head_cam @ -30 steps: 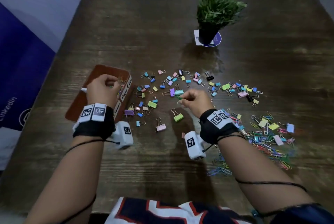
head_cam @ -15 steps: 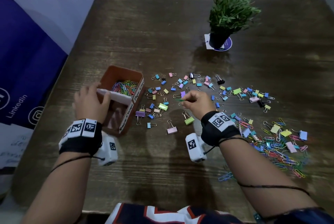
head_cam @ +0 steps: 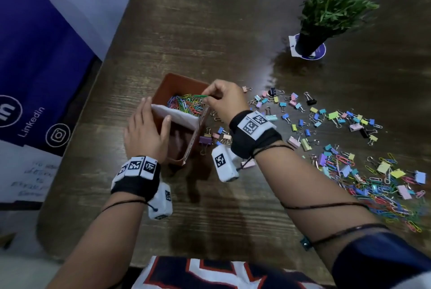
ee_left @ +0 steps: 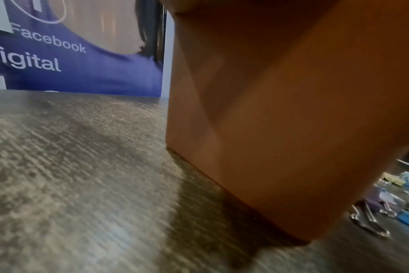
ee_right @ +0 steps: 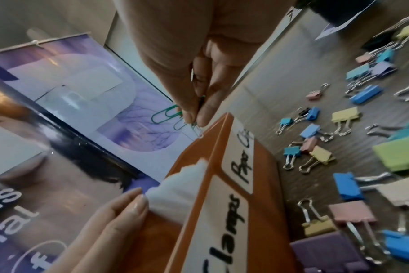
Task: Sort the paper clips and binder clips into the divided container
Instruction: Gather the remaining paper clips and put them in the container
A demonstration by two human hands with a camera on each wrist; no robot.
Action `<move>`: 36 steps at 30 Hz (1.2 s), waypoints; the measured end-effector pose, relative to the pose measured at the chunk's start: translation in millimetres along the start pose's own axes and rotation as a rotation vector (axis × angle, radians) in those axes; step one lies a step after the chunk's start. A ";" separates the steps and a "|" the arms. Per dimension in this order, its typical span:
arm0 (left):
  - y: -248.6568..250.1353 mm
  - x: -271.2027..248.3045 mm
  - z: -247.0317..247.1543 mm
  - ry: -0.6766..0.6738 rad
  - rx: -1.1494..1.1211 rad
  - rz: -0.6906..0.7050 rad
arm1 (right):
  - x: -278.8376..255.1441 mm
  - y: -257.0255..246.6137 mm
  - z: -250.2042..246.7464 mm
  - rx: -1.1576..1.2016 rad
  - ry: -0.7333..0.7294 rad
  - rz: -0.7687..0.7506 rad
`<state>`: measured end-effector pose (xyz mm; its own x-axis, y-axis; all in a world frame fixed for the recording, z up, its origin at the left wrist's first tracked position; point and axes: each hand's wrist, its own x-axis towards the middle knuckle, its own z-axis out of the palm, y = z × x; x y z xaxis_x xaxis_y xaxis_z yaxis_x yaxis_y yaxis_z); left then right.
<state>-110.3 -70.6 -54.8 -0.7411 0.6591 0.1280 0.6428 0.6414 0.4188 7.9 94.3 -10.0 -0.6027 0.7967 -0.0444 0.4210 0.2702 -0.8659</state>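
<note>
The brown divided container (head_cam: 169,83) stands at the table's left, and its side fills the left wrist view (ee_left: 257,138). A white paper divider (head_cam: 179,117) splits it. The far compartment holds several coloured paper clips (head_cam: 186,104); the near one looks dark. My left hand (head_cam: 145,130) holds the container's left wall, fingers by the divider's end (ee_right: 133,201) and thumb inside. My right hand (head_cam: 206,97) hovers over the far compartment's right rim and pinches green paper clips (ee_right: 166,115).
Binder clips (head_cam: 303,111) lie scattered right of the container, some close to its wall (ee_right: 315,157). A mixed pile of paper clips (head_cam: 373,186) sits further right. A potted plant (head_cam: 326,8) stands at the back right. Labels (ee_right: 224,212) mark the container's side. A banner hangs left of the table.
My right hand has travelled left from the scattered binder clips to above the far compartment, carrying the green clips. My left hand has stayed on the container.
</note>
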 end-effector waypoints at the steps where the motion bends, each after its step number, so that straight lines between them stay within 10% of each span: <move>1: -1.2 -0.1 0.3 0.000 -0.005 0.001 | 3.0 -4.5 8.2 -0.047 0.009 -0.021; 7: -1.1 -0.3 -1.3 -0.007 0.013 0.020 | 14.6 -25.8 28.8 -0.494 -0.275 -0.055; 21: 12.9 1.8 -9.6 -0.055 0.037 0.061 | -29.7 5.5 -11.5 -0.190 0.018 -0.203; 36: 217.8 -64.0 73.1 -0.330 -0.054 0.557 | -119.7 155.3 -201.0 -0.221 0.157 0.270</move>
<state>91.3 55.6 -37.5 -0.1959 0.9788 0.0595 0.8965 0.1542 0.4153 281.7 149.6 -39.0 -0.3458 0.9238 -0.1644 0.6969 0.1355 -0.7042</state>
